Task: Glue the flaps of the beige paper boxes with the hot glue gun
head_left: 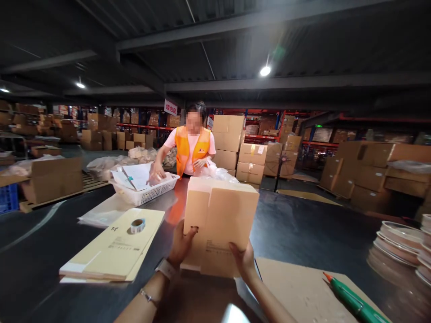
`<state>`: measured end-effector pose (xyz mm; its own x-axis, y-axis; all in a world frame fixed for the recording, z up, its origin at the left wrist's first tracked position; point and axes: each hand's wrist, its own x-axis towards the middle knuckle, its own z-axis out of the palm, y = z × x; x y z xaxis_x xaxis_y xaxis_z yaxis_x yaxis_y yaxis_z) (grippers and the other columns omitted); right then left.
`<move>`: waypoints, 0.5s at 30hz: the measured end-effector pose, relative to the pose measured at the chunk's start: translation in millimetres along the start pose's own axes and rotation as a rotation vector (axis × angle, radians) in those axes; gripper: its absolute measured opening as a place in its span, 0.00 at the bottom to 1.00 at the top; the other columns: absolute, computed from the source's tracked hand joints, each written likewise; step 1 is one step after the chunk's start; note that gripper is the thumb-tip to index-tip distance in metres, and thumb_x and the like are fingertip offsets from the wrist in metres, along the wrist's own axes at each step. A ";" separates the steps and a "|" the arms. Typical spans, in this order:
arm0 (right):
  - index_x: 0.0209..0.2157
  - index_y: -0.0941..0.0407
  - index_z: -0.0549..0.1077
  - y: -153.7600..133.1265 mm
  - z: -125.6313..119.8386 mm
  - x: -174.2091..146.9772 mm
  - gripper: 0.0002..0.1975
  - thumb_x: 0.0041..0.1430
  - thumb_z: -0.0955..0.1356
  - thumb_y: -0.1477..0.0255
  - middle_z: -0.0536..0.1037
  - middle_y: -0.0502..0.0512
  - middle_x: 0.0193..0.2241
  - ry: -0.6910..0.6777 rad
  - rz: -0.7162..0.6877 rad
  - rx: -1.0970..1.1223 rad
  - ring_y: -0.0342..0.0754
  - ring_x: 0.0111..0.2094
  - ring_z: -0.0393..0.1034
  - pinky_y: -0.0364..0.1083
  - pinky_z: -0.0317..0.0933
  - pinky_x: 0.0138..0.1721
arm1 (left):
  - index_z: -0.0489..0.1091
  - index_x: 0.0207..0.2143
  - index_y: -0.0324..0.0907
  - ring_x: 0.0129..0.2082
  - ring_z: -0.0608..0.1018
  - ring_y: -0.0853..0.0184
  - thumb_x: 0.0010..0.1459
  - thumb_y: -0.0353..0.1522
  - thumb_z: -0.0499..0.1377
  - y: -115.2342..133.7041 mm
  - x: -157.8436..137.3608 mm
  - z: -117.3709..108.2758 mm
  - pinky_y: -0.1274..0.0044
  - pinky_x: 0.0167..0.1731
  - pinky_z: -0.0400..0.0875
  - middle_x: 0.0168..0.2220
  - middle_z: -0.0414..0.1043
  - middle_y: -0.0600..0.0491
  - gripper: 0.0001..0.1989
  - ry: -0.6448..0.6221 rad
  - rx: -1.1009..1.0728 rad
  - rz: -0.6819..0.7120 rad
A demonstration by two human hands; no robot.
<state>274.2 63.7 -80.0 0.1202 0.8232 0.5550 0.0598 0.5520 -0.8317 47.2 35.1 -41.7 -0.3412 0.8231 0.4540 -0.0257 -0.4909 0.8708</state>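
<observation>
We hold a tan cardboard box [220,224] upright between both hands, just above the dark table [303,233], its flaps folded and a small block of print near the lower edge, too small to read. Our left hand [182,244] presses its left side, thumb hooked over the front; our right hand [243,260] props the bottom right corner, fingers curled behind. A green marker [353,301] lies on a cardboard sheet [296,287] at the right. Left lie flat box blanks [114,251] with a tape roll [138,225]. Beyond, a person in an orange vest [191,150] reaches into a white basket [148,190]; the red-lettered sign [170,107] overhead is unreadable.
</observation>
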 end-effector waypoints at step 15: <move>0.54 0.54 0.66 -3.9 3.6 -2.5 0.39 0.46 0.73 0.45 0.80 0.65 0.46 0.039 -0.011 0.065 0.63 0.47 0.76 0.60 0.71 0.50 | 0.73 0.38 0.44 0.36 0.83 0.48 0.46 0.47 0.68 -8.2 -3.7 6.1 0.57 0.38 0.80 0.35 0.82 0.45 0.22 -0.012 -0.011 0.021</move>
<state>270.1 60.0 -78.1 0.1589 0.8116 0.5621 -0.0033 0.5698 -0.8218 54.4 37.8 -49.4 -0.3307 0.8156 0.4748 -0.0292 -0.5117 0.8587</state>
